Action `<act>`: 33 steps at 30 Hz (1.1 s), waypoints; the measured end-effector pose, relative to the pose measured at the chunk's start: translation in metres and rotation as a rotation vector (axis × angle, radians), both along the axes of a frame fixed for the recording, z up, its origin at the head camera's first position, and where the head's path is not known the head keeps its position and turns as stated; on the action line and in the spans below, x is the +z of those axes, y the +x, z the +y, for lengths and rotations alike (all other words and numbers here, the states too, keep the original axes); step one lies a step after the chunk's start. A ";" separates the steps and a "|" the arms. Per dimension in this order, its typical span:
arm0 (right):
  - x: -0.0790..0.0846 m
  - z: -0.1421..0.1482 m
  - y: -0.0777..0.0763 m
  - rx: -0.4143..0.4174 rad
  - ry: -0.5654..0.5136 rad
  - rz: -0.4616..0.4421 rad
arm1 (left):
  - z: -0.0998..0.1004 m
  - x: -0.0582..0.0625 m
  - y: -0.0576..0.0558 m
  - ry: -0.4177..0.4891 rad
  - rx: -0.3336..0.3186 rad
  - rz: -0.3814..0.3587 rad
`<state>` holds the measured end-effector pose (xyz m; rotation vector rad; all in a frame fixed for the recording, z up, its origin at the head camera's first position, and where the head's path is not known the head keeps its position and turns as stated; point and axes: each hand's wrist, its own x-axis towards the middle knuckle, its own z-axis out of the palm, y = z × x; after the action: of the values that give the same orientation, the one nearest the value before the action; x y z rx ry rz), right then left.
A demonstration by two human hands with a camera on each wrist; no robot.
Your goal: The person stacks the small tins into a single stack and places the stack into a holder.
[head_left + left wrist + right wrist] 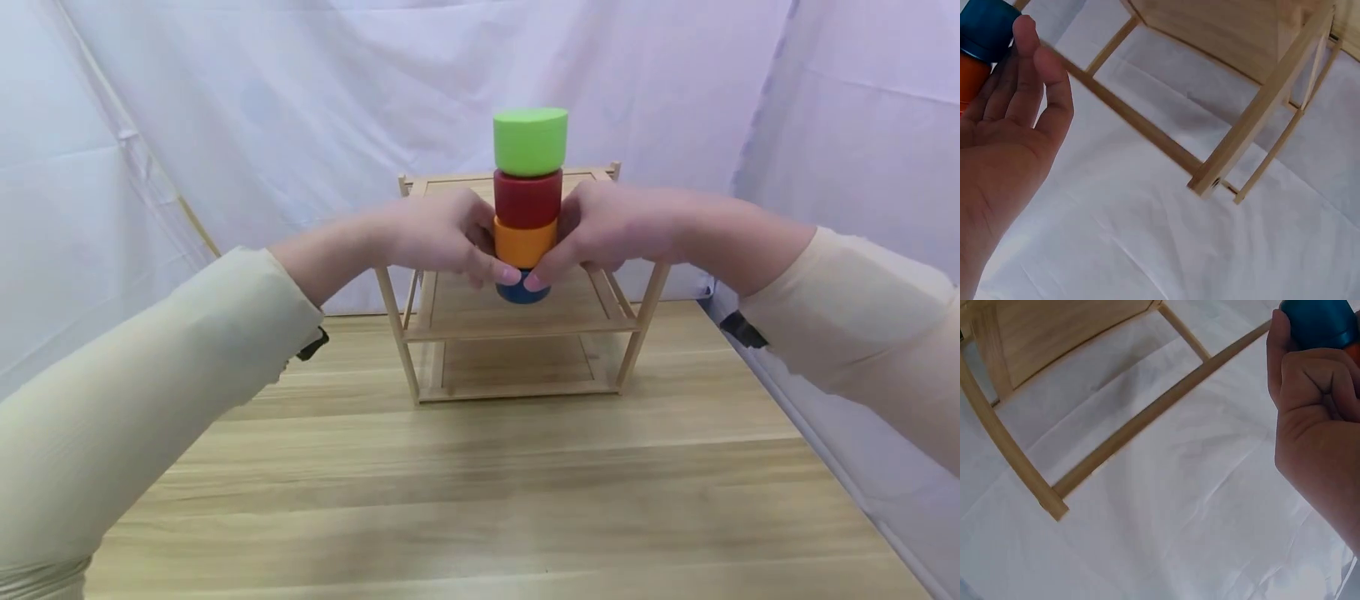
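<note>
A stack of coloured cups is held up in front of the shelf in the head view. From top to bottom come a green cup [530,143], a red cup [528,200], an orange cup [525,247] and a blue cup [522,292]. My left hand [442,232] grips the lower stack from the left, its thumb across the blue cup. From the right, my right hand [618,223] grips the same part, thumb also on the blue cup. Both wrist views show the blue cup [985,28] [1319,324] beside the fingers; the upper cups are out of those views.
Behind the stack stands a light wooden shelf [521,334] with several tiers, on a wood-grain table [480,492]. White cloth [360,92] hangs at the back and along the sides. The table's right edge runs diagonally beside the right arm.
</note>
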<state>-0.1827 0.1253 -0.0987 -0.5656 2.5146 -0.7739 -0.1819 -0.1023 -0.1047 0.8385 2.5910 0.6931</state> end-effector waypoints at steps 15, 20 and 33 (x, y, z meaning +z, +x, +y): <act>0.023 0.002 -0.032 -0.007 -0.006 -0.038 | 0.004 0.029 -0.036 -0.060 0.019 -0.010; 0.025 0.000 -0.044 -0.015 -0.020 -0.045 | 0.004 0.033 -0.048 -0.072 0.029 -0.015; 0.021 -0.005 -0.078 -0.085 -0.074 -0.077 | 0.009 0.033 -0.080 -0.123 0.094 0.005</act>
<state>-0.2604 0.1203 -0.0778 -0.4473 2.4610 -0.9062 -0.2622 -0.0938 -0.0714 0.6855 2.6609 0.5504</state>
